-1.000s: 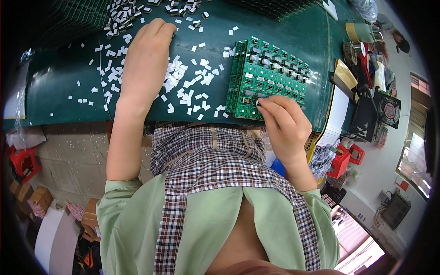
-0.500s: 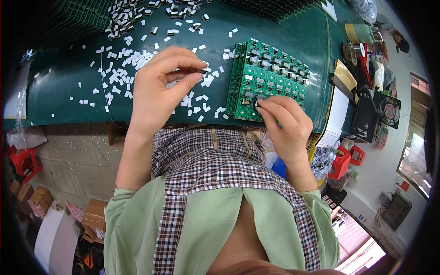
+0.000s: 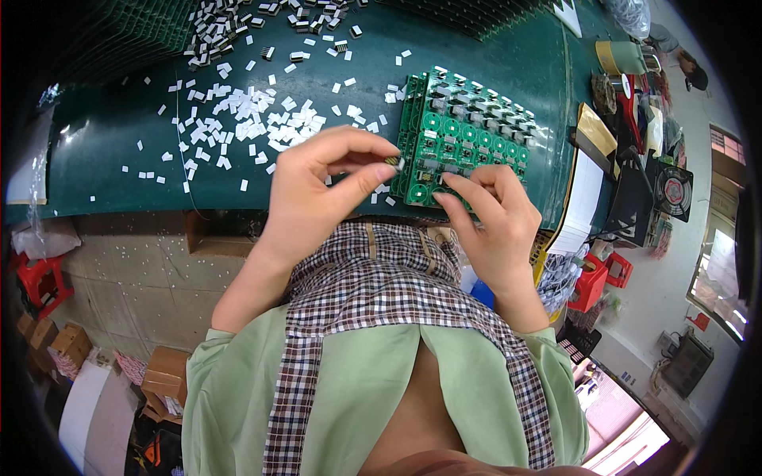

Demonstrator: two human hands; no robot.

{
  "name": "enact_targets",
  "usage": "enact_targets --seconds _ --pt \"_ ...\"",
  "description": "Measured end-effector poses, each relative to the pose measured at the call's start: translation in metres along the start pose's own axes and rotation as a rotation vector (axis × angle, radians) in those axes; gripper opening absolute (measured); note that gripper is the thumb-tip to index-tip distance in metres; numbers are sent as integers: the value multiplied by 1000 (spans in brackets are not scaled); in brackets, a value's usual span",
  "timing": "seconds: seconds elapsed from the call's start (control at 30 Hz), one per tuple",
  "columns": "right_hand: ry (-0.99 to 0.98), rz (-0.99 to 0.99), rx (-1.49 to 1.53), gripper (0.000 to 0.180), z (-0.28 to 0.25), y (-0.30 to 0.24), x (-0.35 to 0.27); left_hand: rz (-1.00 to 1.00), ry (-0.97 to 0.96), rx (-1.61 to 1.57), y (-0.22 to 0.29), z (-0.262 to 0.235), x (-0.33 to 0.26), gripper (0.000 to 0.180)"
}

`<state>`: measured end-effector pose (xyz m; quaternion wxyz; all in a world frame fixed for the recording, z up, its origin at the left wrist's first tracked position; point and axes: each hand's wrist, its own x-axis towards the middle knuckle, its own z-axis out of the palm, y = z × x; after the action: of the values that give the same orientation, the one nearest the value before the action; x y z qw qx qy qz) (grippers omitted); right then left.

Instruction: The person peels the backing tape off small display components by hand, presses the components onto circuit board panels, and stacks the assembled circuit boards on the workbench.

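My left hand [image 3: 325, 178] pinches a small electronic component [image 3: 393, 162], dark with a pale face, between thumb and forefinger. It hovers at the left edge of a stack of green circuit boards [image 3: 476, 139]. The top board carries rows of parts and round printed outlines. Over its near edge is my right hand [image 3: 502, 218], thumb and forefinger apart, their tips at the board near a small seated part [image 3: 427, 177]. Nothing shows held between them. Small white pieces [image 3: 242, 111] lie scattered left of the boards.
Many pinned components with white tops [image 3: 214, 32] lie heaped at the far side of the green table [image 3: 87, 170]. Dark racks of boards stand at the far left and far middle. To the right are white papers [image 3: 579, 194], a fan [image 3: 675, 190] and a cup.
My left hand has moved right and nearer with the component, up to the boards. My right thumb and forefinger have parted at the board.
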<state>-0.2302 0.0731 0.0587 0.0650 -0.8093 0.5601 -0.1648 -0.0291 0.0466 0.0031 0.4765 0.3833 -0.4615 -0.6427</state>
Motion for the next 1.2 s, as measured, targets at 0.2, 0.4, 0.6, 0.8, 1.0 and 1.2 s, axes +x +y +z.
enact_targets --seconds 0.2,0.4,0.6,0.8,1.0,1.2 --pt "157 -109 419 33 7 -6 -2 -68 -96 -268 0 22 -13 18" --pt "93 9 692 32 10 -2 -7 -77 -143 -388 -6 27 -16 13" --pt "-21 -131 804 37 9 7 -6 -316 -323 -648 -9 18 -7 11" --pt "125 26 783 30 13 1 -9 -116 -102 -455 -4 35 -14 24" --pt "15 -60 526 29 2 5 -6 144 -108 202 4 33 -19 18" --pt "67 -12 649 26 0 -1 -2 -175 -213 -172 5 31 -17 12"
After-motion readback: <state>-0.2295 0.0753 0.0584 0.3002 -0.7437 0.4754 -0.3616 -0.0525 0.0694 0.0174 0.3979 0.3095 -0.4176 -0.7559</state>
